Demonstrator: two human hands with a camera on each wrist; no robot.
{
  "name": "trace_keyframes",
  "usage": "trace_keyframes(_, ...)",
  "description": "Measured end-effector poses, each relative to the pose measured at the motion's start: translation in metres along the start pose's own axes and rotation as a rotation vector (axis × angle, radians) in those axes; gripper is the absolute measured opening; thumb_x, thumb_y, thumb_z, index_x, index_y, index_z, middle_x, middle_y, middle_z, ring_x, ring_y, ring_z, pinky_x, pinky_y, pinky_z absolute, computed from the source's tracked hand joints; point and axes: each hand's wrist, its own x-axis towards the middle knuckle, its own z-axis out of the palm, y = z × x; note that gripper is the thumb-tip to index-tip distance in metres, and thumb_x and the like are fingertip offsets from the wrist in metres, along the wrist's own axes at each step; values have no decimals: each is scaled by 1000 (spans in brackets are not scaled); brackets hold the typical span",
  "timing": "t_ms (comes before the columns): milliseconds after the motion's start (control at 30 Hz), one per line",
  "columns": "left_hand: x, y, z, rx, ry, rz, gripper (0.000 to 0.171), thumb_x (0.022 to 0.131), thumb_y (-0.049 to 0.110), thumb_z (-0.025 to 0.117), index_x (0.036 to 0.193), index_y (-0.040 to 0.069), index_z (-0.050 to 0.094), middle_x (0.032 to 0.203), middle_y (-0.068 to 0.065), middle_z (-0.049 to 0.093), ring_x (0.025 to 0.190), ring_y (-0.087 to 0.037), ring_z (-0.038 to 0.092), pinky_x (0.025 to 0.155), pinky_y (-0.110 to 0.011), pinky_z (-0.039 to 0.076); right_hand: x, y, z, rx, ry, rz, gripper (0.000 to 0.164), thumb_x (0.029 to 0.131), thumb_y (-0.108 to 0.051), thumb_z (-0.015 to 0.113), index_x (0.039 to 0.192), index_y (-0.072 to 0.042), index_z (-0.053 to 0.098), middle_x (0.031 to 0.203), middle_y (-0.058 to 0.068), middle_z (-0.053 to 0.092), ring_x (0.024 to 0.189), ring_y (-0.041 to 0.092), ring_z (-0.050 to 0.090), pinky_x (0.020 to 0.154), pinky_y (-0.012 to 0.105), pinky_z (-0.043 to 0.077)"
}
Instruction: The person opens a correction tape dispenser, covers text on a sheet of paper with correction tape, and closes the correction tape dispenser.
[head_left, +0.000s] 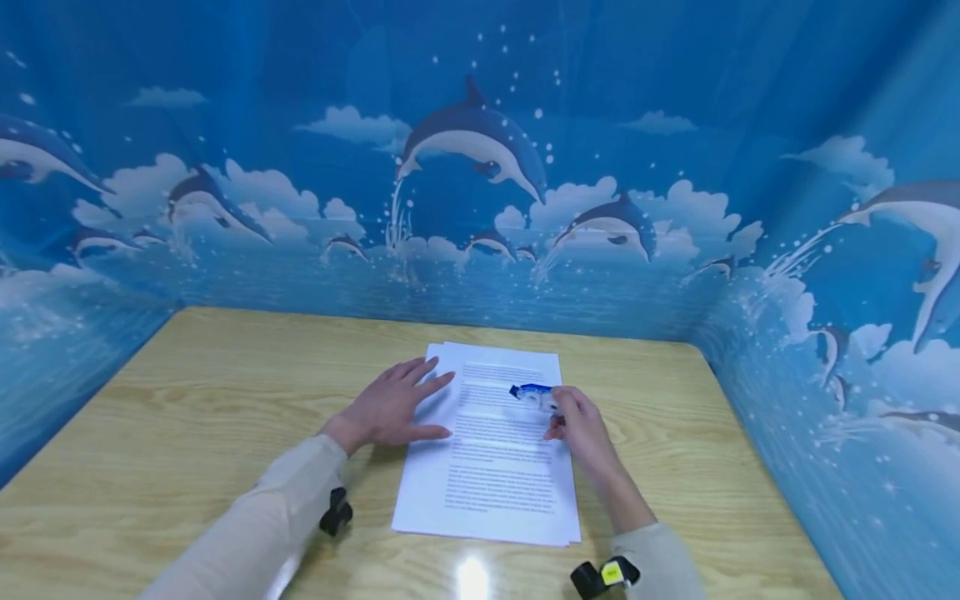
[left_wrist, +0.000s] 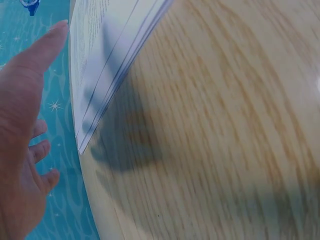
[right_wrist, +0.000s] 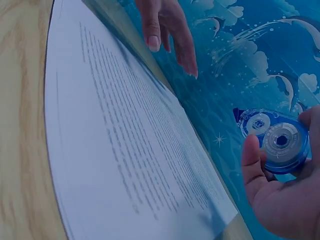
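A stack of printed paper sheets (head_left: 498, 467) lies on the table, its edges slightly out of line. Above its right part, my right hand (head_left: 588, 429) holds a blue and clear correction tape dispenser (head_left: 534, 395). In the right wrist view the thumb and fingers of the right hand (right_wrist: 282, 200) grip the dispenser (right_wrist: 277, 141), whose two white reels show through the casing; its dark blue tip points away from the hand. My left hand (head_left: 392, 406) is over the left edge of the stack, fingers spread. A gap and shadow beneath the left hand (left_wrist: 22, 110) show in the left wrist view.
The light wood table (head_left: 247, 375) extends on both sides of the paper. A blue curtain (head_left: 337, 275) printed with dolphins and clouds hangs along the table's back and sides. Small black devices (head_left: 336, 512) sit on both wrists, near the pale sleeves.
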Motion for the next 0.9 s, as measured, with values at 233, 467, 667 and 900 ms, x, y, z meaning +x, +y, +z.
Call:
trace_keyframes(233, -1, 0, 2, 0, 13, 19, 93, 80, 74, 53, 152, 24, 26, 156, -12, 20, 141, -35, 18, 111, -55, 19, 2, 0, 5, 240, -50, 59, 34, 100, -34, 38, 100, -2, 50, 70, 5, 47, 53, 13, 42, 45, 21, 34)
trace_keyframes(467, -4, 1, 4, -8, 20, 23, 92, 79, 72, 56, 152, 22, 29, 155, -13, 22, 140, -35, 20, 110, -55, 21, 4, 2, 7, 327, -52, 85, 34, 98, -33, 43, 96, -1, 53, 65, 2, 45, 49, 10, 36, 39, 19, 26)
trace_keyframes(667, -5, 2, 7, -9, 24, 23, 94, 78, 76, 52, 152, 23, 28, 155, -13, 23, 141, -34, 20, 110, -54, 21, 5, 1, 10, 166, 5, 97, 40, 96, -42, 53, 100, -3, 57, 64, 0, 44, 49, 9, 36, 39, 18, 28)
trace_keyframes(900, -3, -1, 8, -97, 62, 24, 93, 79, 72, 56, 152, 21, 29, 154, -14, 25, 140, -34, 21, 109, -55, 22, 6, 2, 11, 105, -7, 63, 39, 95, -43, 52, 92, -4, 55, 64, 0, 45, 49, 9, 36, 41, 18, 28)
